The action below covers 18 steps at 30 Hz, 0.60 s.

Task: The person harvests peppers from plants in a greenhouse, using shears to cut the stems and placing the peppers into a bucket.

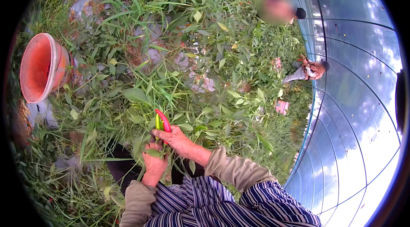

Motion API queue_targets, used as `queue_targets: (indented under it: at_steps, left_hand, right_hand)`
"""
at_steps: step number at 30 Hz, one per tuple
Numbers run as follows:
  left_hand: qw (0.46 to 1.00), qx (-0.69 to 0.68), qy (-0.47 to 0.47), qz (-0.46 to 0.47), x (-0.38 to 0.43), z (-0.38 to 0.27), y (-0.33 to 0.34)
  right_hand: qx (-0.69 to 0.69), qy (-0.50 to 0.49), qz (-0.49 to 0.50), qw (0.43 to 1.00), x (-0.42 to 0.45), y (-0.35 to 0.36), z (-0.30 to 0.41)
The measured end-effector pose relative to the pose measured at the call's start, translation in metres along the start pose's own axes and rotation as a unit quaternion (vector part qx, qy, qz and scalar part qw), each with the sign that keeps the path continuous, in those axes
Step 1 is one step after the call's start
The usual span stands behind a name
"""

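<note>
My right hand [179, 140] grips a red chili pepper [164, 120] and a green chili pepper [157, 122] side by side, with the thumb laid across them. Just below it, my left hand [154, 161] has its fingers bent up close to the lower ends of the peppers. A green leaf [153, 152] lies over the left fingers; whether they pinch a stem is hidden. Leafy pepper plants [136, 95] mixed with long grass surround both hands.
A red bucket [35, 67] lies tipped at the far left. Pale ground sheeting [155, 54] shows between plants. A person [307, 70] stands at the right near a pink container [282, 107]; another person [299, 14] is farther up. A ribbed plastic greenhouse cover [349, 83] arches at the right.
</note>
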<state>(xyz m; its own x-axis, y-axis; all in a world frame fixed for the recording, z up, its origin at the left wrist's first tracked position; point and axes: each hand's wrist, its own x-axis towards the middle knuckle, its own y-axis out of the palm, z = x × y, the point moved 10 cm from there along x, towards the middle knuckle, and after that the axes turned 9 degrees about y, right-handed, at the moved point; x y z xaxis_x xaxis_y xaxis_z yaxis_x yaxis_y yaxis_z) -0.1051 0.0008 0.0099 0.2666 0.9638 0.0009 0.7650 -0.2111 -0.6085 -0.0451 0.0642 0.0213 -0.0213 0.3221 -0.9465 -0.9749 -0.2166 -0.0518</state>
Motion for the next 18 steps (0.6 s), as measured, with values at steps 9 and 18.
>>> queue_targets:
  at_steps: [9,18]
  left_hand:
    - [0.980,-0.102,-0.170,0.032,-0.015,0.052,-0.042]
    - [0.991,-0.095,-0.063,-0.064,0.007,0.019,-0.140]
  right_hand:
    - [0.063,-0.103,0.077,0.990,0.001,0.036,0.024]
    - [0.059,-0.157,-0.015,0.986,-0.021,0.036,0.018]
